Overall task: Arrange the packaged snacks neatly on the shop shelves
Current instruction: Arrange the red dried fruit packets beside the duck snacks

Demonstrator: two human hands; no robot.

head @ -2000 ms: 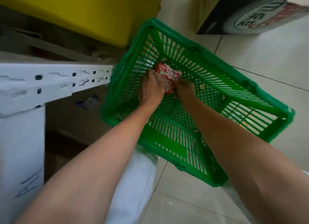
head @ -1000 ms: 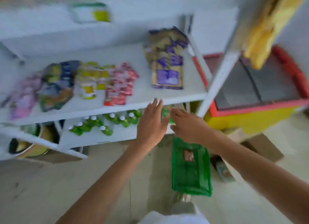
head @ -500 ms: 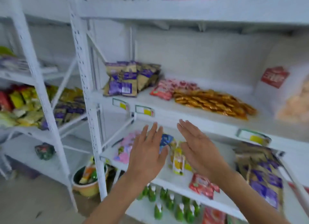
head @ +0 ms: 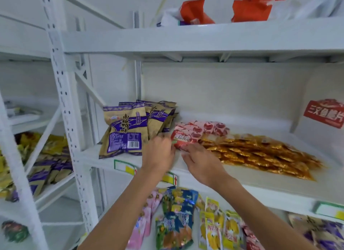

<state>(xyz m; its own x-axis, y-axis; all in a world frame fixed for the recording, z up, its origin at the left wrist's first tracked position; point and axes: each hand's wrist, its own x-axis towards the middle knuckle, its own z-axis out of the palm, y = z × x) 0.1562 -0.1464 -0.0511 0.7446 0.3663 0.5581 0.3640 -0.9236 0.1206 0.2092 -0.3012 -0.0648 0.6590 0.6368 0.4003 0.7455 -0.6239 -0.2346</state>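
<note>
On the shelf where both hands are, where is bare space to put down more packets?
Bare shelf runs behind the red packets and gold packets, up to the back wall. A bare strip lies before the gold pile, along the front edge. Crowded: the purple-and-tan bags on the left, and the middle, where the left hand and right hand work.

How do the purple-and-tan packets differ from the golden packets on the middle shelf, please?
The purple-and-tan packets are large and stand propped upright in a row at the shelf's left; the golden packets are small and lie flat in a spreading pile at its right. The purple-and-tan ones show bold printing and a barcode; the golden ones look shiny with no readable print. Both sit on the same white shelf, and neither hand touches them.
</note>
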